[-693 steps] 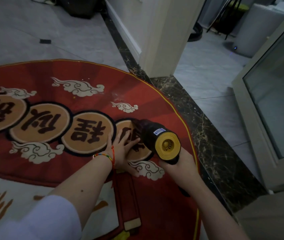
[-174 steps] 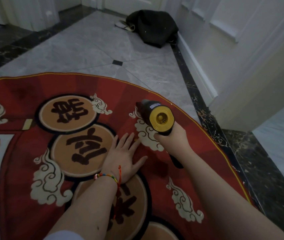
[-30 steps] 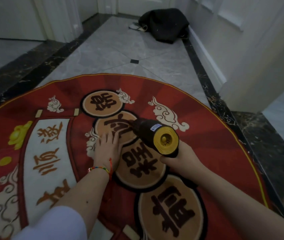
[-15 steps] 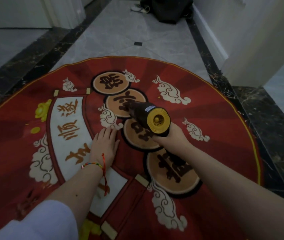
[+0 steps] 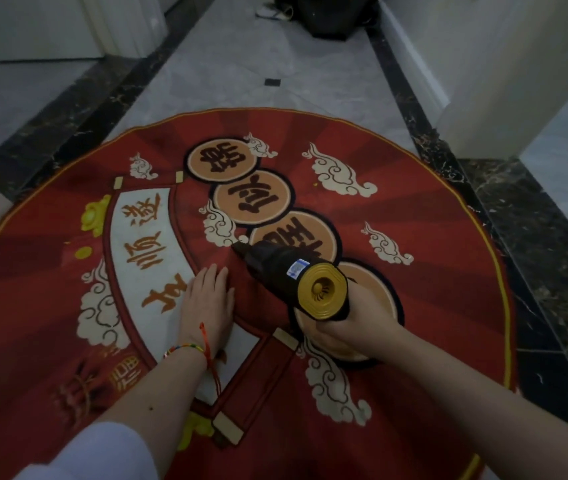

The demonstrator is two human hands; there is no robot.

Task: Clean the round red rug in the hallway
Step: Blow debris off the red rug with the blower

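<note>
At centre frame I have my left hand (image 5: 208, 301) flat on the round red rug (image 5: 372, 237), fingers straight and together, palm pressing the pile down. My right hand (image 5: 351, 332) is curled round the grip of a black handheld vacuum (image 5: 280, 271), its gold rear cap facing me and its nozzle angled toward ten o'clock, tip on the rug just beside a cream cloud motif (image 5: 218, 225). The rug fills the marble hallway floor (image 5: 261, 64) under both arms, with a dark bag (image 5: 327, 15) at twelve o'clock, well apart. I judge this as mid-pass vacuuming. My next move calls for sliding the nozzle over the white scroll panel (image 5: 151, 244) at nine o'clock while the flat palm keeps the rug from bunching.
</note>
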